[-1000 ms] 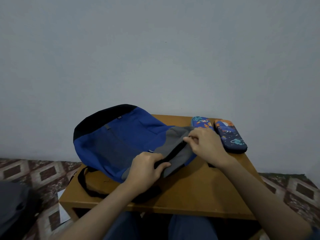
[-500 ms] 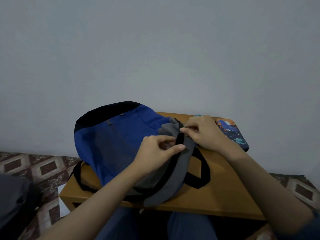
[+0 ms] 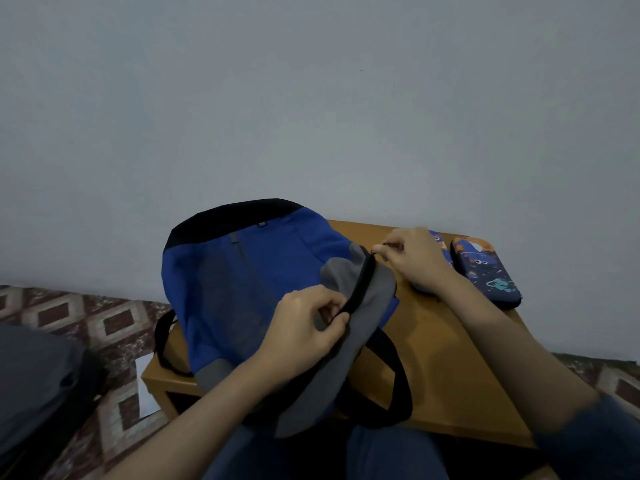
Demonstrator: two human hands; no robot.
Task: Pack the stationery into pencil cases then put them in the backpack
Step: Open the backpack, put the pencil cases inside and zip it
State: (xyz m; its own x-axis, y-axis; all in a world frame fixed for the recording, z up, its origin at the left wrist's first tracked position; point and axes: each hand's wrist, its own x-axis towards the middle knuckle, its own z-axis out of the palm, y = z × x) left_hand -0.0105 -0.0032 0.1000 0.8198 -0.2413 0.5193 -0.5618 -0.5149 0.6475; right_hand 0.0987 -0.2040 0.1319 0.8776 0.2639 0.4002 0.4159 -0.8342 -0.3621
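Blue backpack (image 3: 249, 289) on the table's (image 3: 450, 375) left edge: left hand (image 3: 304, 329) pinches the zip band (image 3: 360, 285), right hand (image 3: 414, 259) pinches the puller (image 3: 375, 251). Keep the band taut, pull steadily.

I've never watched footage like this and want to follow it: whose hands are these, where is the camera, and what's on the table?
There is no machine here. A person wears one wide-angle camera on the head, looking forward and down, so both arms enter from the bottom of the picture. The left hand and right hand work on a blue and grey fabric backpack lying on a small brown wooden table. Both hands pinch its black zip strip: the left nearer the person, the right at the far end. Beside the right hand lies a dark blue space-print pencil case. A second printed pencil case is mostly hidden behind that hand.
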